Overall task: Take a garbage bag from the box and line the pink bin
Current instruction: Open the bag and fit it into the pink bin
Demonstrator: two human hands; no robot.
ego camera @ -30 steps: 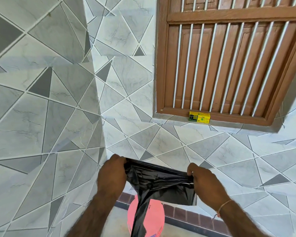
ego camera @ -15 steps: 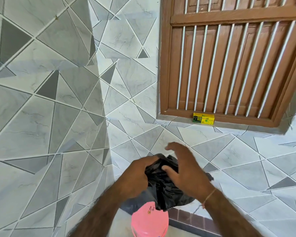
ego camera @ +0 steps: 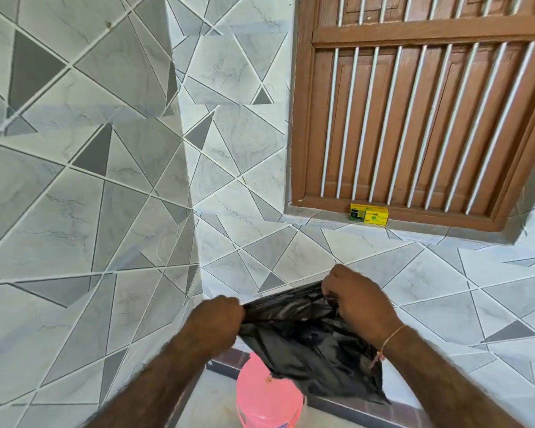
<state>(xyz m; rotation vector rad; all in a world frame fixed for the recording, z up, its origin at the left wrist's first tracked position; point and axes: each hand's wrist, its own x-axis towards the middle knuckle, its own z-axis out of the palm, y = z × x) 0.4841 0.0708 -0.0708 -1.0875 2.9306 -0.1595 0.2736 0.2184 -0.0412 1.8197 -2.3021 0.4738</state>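
Note:
A black garbage bag (ego camera: 306, 341) hangs in the air between my two hands, its top edge pulled taut. My left hand (ego camera: 217, 319) grips the left end of that edge. The right end is pinched in my right hand (ego camera: 357, 304), which has a thread around the wrist. Below the bag stands the pink bin (ego camera: 264, 396) on the floor, its right side partly covered by the hanging bag. A small yellow and green box (ego camera: 368, 214) rests on the window sill, up and to the right of my hands.
Grey patterned tiled walls meet in a corner at the left. A brown wooden window (ego camera: 414, 118) with white bars fills the upper right. A dark skirting strip (ego camera: 368, 409) runs along the wall base behind the bin.
My hands, bunched together on the bag half a second ago, have pulled apart again, stretching the bag's top edge. The view has shifted slightly.

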